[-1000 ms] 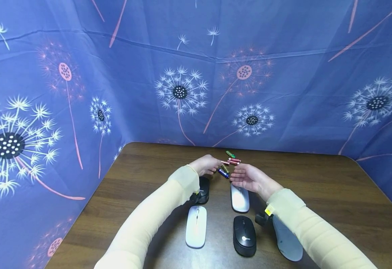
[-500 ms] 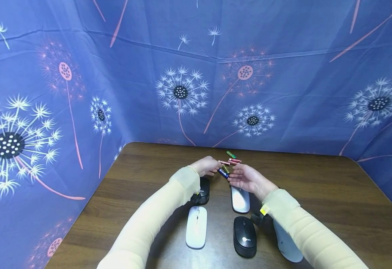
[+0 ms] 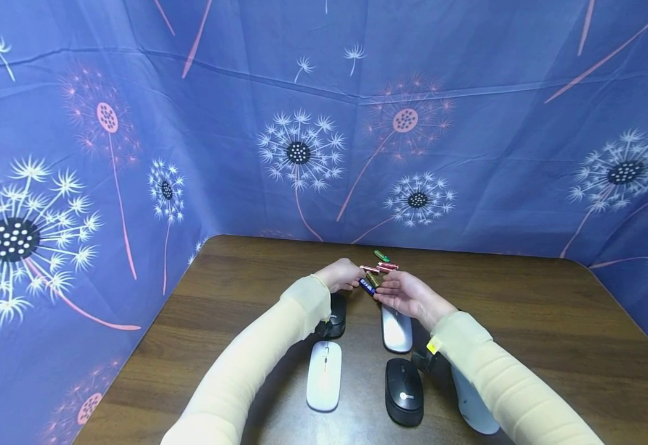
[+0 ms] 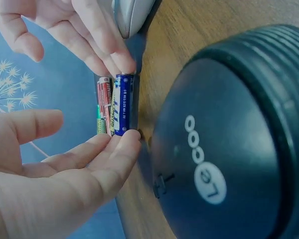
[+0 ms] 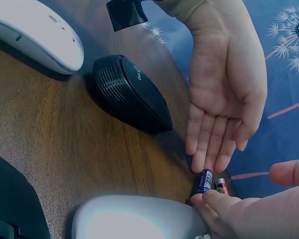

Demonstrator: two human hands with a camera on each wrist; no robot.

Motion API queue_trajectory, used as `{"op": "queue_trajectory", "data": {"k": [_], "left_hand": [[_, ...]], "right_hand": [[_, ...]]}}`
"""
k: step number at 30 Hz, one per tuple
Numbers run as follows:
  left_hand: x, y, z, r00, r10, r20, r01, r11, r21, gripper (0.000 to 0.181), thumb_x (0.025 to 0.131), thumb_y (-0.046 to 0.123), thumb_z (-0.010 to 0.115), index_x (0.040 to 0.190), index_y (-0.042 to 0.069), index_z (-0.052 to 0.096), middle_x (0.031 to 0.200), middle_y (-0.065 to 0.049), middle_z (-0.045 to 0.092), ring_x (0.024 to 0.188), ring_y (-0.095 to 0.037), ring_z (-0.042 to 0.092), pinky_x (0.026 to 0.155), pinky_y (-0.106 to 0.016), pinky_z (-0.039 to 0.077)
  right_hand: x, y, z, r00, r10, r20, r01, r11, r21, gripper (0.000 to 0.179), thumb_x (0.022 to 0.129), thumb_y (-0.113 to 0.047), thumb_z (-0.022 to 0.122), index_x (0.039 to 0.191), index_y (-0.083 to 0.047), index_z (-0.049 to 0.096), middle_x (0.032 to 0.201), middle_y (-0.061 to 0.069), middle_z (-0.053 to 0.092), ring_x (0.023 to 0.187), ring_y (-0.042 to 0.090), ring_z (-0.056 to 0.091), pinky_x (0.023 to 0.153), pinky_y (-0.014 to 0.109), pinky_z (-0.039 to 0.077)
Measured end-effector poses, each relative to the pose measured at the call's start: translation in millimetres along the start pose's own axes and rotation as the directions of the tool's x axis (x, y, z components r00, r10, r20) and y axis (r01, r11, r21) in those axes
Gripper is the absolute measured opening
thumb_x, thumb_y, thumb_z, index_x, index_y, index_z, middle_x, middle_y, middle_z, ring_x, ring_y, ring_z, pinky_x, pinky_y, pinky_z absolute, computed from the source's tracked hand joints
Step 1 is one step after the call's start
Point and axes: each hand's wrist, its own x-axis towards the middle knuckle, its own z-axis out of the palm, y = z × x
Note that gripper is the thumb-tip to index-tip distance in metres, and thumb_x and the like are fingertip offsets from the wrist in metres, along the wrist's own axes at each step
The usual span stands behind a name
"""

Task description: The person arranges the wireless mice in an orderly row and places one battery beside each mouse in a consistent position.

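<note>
A blue AA battery (image 3: 366, 287) lies between my two hands. My left hand (image 3: 341, 275) rests its extended fingertips against one end. Fingertips of my right hand (image 3: 409, 296) touch the other end, with the thumb held apart. The left wrist view shows the blue battery (image 4: 123, 104) spanning the gap between both hands' fingers. Close behind it lie a gold battery (image 3: 372, 280), two red batteries (image 3: 387, 267) and a green battery (image 3: 381, 254). Neither hand's fingers are curled round anything.
A silver mouse (image 3: 397, 330) sits just below my right hand. One black mouse (image 3: 336, 315) is beside my left wrist. A white mouse (image 3: 324, 376), another black mouse (image 3: 404, 392) and a grey mouse (image 3: 476, 402) stand nearer on the wooden table (image 3: 235, 278). A blue patterned cloth (image 3: 218, 154) hangs behind.
My right hand has moved slightly left to the blue battery's end. The blue, gold and nearest red battery have shifted a little left. My left hand has hardly moved.
</note>
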Motion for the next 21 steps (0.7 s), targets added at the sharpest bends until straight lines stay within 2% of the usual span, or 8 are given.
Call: {"op": "queue_trajectory", "data": {"k": [4,6,8,11,14,15,18,21], "left_hand": [[52.2,-28.7,0.1,0.999,-0.004,-0.049,0.004,1.000,-0.006,0.009,0.084,0.011,0.058,0.087,0.004,0.061,0.079,-0.007,0.062,0.068,-0.016,0.061,0.059,-0.027,0.052],[61.7,-34.0,-0.3,0.996,0.004,-0.086,-0.005,1.000,-0.016,0.008,0.084,0.010,0.059,0.086,0.004,0.062,0.075,-0.007,0.063,0.063,-0.016,0.062,0.056,-0.026,0.052],[59.1,-33.4,-1.3,0.993,0.048,-0.110,-0.053,0.998,-0.044,0.009,0.083,0.009,0.061,0.086,0.001,0.063,0.074,-0.009,0.064,0.062,-0.016,0.063,0.056,-0.026,0.053],[17.1,-9.3,-2.2,0.987,0.059,-0.151,-0.071,0.995,-0.074,0.013,0.083,0.004,0.065,0.094,-0.003,0.067,0.083,-0.012,0.069,0.072,-0.019,0.067,0.068,-0.029,0.056],[-23.9,11.3,-4.3,0.984,0.087,-0.157,-0.103,0.990,-0.096,0.016,0.083,-0.004,0.063,0.098,-0.008,0.068,0.085,-0.017,0.070,0.072,-0.018,0.066,0.069,-0.028,0.057],[-39.5,20.0,-4.8,0.985,0.066,-0.161,-0.082,0.992,-0.096,0.019,0.084,-0.005,0.061,0.102,-0.009,0.067,0.088,-0.017,0.070,0.076,-0.019,0.066,0.073,-0.029,0.057],[-58.8,26.1,-9.2,0.985,0.101,-0.139,-0.118,0.985,-0.125,0.023,0.084,-0.008,0.060,0.106,-0.013,0.064,0.086,-0.016,0.069,0.078,-0.018,0.066,0.076,-0.030,0.056],[-66.4,26.5,-14.3,0.987,0.113,-0.116,-0.132,0.977,-0.169,0.026,0.085,-0.010,0.058,0.110,-0.016,0.060,0.083,-0.013,0.067,0.080,-0.020,0.065,0.083,-0.034,0.055]], "right_hand": [[-0.5,-1,-1,1.000,-0.010,-0.028,0.010,1.000,0.018,0.052,0.098,-0.009,0.028,0.142,0.013,0.011,0.144,0.033,0.016,0.138,0.036,0.021,0.112,0.036,0.026],[-1.0,-2,-1,0.999,-0.017,-0.037,0.018,0.999,0.029,0.040,0.098,-0.008,0.029,0.132,0.012,0.027,0.136,0.029,0.027,0.134,0.035,0.029,0.111,0.037,0.029],[-2.4,-3,-2,0.999,-0.025,-0.039,0.026,0.999,0.034,0.027,0.098,-0.008,0.030,0.118,0.009,0.038,0.128,0.024,0.033,0.127,0.033,0.038,0.111,0.037,0.030],[-4.9,-4,-2,0.999,-0.030,-0.017,0.031,0.999,0.040,0.017,0.098,-0.007,0.031,0.102,0.003,0.044,0.121,0.020,0.039,0.115,0.028,0.047,0.111,0.036,0.030],[-7.2,-6,-2,0.999,-0.037,-0.013,0.037,0.998,0.042,0.016,0.098,-0.006,0.032,0.099,0.001,0.046,0.111,0.017,0.048,0.109,0.025,0.053,0.110,0.036,0.030],[-8.0,-7,-2,0.999,-0.040,-0.009,0.041,0.998,0.043,0.016,0.098,-0.006,0.032,0.099,0.000,0.047,0.107,0.016,0.050,0.109,0.024,0.053,0.110,0.036,0.030],[-10.5,-8,1,0.998,-0.060,-0.006,0.060,0.997,0.045,0.016,0.098,-0.005,0.033,0.104,-0.002,0.047,0.097,0.013,0.056,0.108,0.024,0.056,0.110,0.036,0.031],[-13.9,-9,4,0.997,-0.071,0.019,0.071,0.997,0.039,0.018,0.099,-0.003,0.035,0.114,-0.002,0.045,0.094,0.010,0.060,0.106,0.021,0.058,0.109,0.035,0.031]]}}
